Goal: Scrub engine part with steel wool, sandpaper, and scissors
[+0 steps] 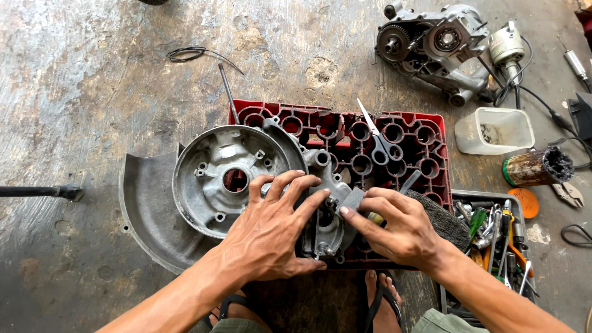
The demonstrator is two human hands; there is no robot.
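Centrally, left hand (271, 231) is pressing flat, fingers spread, on the engine cover (237, 179); right hand (394, 225) is pinching a scraper blade (353, 198), cleaning apparently unfinished.

A grey, grimy aluminium engine cover (237, 179) lies flat, open side up, across a red crate (394, 139).

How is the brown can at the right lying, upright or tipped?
Tipped. The brown can lies on its side on the floor, its open end facing right.
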